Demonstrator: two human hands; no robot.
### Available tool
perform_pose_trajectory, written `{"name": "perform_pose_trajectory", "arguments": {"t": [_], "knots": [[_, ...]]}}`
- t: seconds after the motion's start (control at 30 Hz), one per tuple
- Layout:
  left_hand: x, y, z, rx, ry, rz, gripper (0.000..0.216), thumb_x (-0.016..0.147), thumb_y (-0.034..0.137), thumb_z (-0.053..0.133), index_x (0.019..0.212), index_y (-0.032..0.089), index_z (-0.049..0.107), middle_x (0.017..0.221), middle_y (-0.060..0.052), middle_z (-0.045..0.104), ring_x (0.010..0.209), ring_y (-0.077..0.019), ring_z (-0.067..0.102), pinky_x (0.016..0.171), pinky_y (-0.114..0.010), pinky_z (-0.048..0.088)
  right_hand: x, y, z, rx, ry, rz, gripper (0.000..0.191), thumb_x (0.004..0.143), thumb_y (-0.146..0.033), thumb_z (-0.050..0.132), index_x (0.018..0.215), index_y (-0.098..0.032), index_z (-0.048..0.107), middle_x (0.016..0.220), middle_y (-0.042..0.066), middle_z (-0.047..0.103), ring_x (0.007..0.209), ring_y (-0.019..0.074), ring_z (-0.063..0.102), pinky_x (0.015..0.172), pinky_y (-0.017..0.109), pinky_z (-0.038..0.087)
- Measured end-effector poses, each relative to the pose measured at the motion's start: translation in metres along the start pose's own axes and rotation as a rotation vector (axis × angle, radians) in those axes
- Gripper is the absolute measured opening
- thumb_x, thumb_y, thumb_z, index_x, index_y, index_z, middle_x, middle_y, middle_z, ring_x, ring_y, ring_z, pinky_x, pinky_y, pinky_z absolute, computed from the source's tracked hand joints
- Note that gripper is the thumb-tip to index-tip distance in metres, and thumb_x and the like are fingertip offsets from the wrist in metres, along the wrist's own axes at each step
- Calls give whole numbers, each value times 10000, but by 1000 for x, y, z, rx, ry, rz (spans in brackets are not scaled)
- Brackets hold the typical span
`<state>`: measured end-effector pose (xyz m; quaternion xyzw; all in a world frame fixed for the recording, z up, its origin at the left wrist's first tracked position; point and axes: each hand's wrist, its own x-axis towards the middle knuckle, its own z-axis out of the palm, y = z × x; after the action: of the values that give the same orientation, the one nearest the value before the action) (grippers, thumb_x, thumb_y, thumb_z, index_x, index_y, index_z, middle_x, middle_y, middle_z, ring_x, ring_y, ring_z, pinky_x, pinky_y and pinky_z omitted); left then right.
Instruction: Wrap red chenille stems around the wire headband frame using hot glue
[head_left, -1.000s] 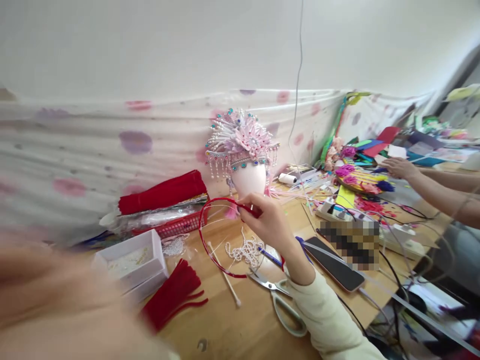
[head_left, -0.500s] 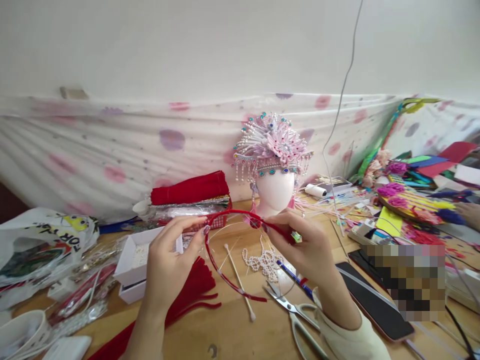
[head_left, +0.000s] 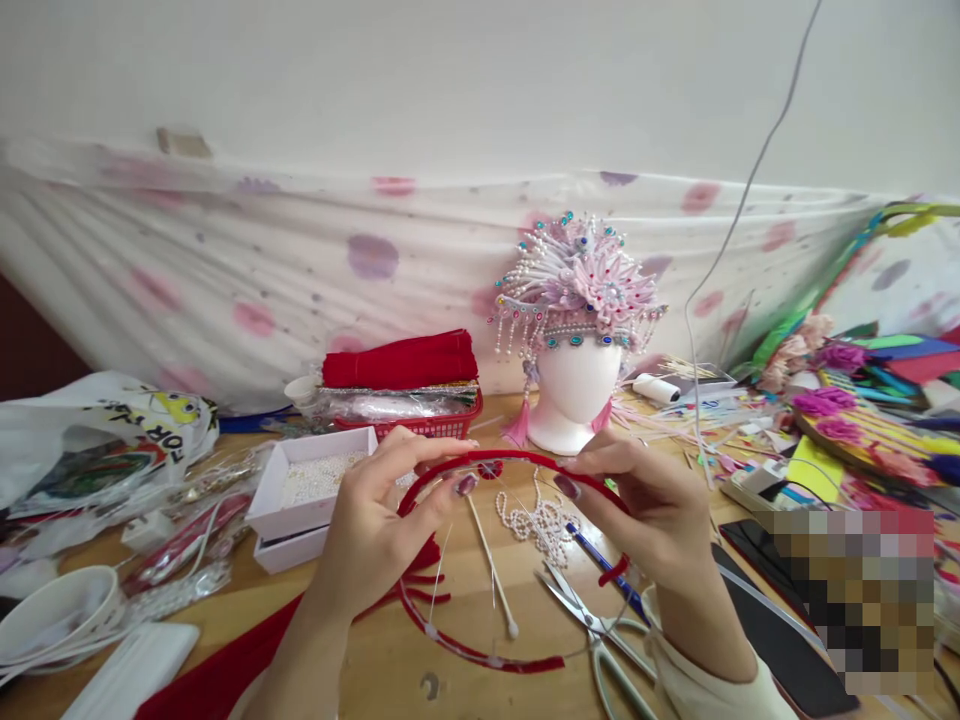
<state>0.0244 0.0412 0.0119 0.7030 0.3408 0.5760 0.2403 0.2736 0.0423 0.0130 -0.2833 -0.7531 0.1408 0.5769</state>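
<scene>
My left hand (head_left: 375,520) and my right hand (head_left: 645,510) hold up a thin wire ring wrapped in a fuzzy red strip (head_left: 517,456). The left thumb and fingers pinch its upper left part. At the upper right, my right thumb and fingers close on the strip. A short red end (head_left: 613,571) sticks out below the right hand. Part of the ring's lower right is bare wire. Behind the ring lie a white-tipped stick (head_left: 491,565), a string of white beads (head_left: 536,520), a blue pen (head_left: 596,555) and metal scissors (head_left: 594,622).
A white mannequin head (head_left: 579,385) wears a pink beaded headdress (head_left: 596,285). Left of it, a red basket (head_left: 457,425) holds red bundles. A white box (head_left: 266,510) contains beads. Red fuzzy strips (head_left: 232,645) lie at lower left, phones (head_left: 780,620) at right.
Both hands have lowered slightly with the ring, which has tilted so its loop looks wider. My left fingers have shifted along its top toward the right hand. The view has shifted left.
</scene>
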Motion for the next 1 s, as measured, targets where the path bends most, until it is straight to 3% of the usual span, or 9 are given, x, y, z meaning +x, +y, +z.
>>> {"name": "perform_pose_trajectory", "arguments": {"t": [0.2, 0.33, 0.6, 0.67, 0.77, 1.0], "knots": [[2, 2, -2, -151, -32, -70, 149, 883, 228, 720, 965, 330, 792, 869, 3, 733, 850, -188, 640, 823, -339, 486, -3, 2, 0, 59, -17, 47, 284, 844, -50, 710, 1009, -278, 747, 820, 25, 734, 680, 162, 650, 554, 285, 466], [2, 3, -3, -210, -39, -76, 152, 862, 197, 709, 922, 309, 794, 829, -16, 714, 825, -209, 631, 800, -366, 484, -3, 2, 0, 69, -16, 33, 276, 825, -45, 717, 967, -279, 756, 739, 4, 693, 597, 142, 561, 521, 285, 407], [1, 9, -1, -280, -20, -134, 109, 837, 209, 728, 871, 294, 787, 800, -17, 668, 783, -190, 612, 743, -334, 490, -1, 1, 1, 99, -20, 32, 277, 818, -43, 720, 953, -282, 757, 687, -26, 647, 570, 127, 538, 520, 277, 395], [-1, 11, 0, -274, -5, -166, 109, 830, 234, 744, 915, 284, 789, 795, -21, 671, 750, -183, 622, 700, -315, 507, 0, 0, 1, 115, -19, 46, 277, 816, -36, 715, 948, -276, 760, 689, -25, 648, 575, 126, 552, 517, 269, 406], [-3, 12, 2, -208, 39, -206, 279, 820, 264, 764, 1098, 289, 774, 730, -5, 669, 657, -166, 614, 598, -279, 508, 2, -2, 1, 136, -9, 68, 274, 808, -25, 710, 932, -264, 767, 714, -9, 681, 596, 132, 598, 516, 256, 448], [1, 4, 0, -53, -74, -22, 317, 851, 201, 724, 1116, 359, 796, 765, 5, 665, 717, -158, 607, 671, -287, 513, 3, -3, 5, 169, -8, 129, 208, 824, -69, 726, 918, -249, 770, 712, -2, 689, 553, 112, 586, 462, 222, 432]]}}
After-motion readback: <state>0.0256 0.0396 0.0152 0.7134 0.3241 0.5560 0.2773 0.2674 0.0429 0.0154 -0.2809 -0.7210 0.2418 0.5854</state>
